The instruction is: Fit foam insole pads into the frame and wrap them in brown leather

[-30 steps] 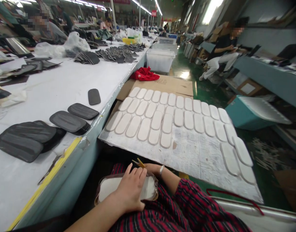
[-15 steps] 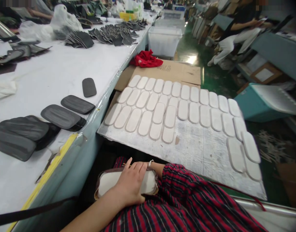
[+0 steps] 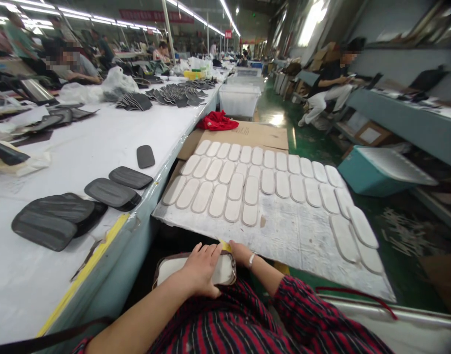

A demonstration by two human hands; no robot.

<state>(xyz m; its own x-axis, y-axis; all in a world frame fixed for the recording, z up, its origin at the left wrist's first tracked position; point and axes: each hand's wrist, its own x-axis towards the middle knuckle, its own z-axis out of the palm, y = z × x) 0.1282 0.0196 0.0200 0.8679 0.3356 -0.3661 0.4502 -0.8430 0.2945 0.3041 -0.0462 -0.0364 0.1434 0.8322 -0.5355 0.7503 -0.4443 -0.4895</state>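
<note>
My left hand [image 3: 202, 270] lies across a white oval pad [image 3: 170, 270] with a dark, gathered rim, gripping it over my lap. Its fingers reach the far edge and the thumb is at the near edge. My right hand [image 3: 240, 253] is closed at the pad's right end, by the rim. A small flat yellow piece [image 3: 225, 245] shows at its fingertips; its kind is unclear. Just beyond, rows of white oval pads [image 3: 219, 200] lie on a sloping board [image 3: 284, 231], some overlapping.
To the left, a white-covered table [image 3: 111, 132] bears stacked dark oval pieces [image 3: 44, 228] near its edge. A red cloth [image 3: 218, 121] rests on cardboard [image 3: 262, 135] behind the board. A teal bin [image 3: 369, 174] stands at right; a seated person [image 3: 330, 83] is farther back.
My right hand has come out from behind the pad to its right end, with the yellow piece now showing. My left hand stays on the pad. The view has tilted up.
</note>
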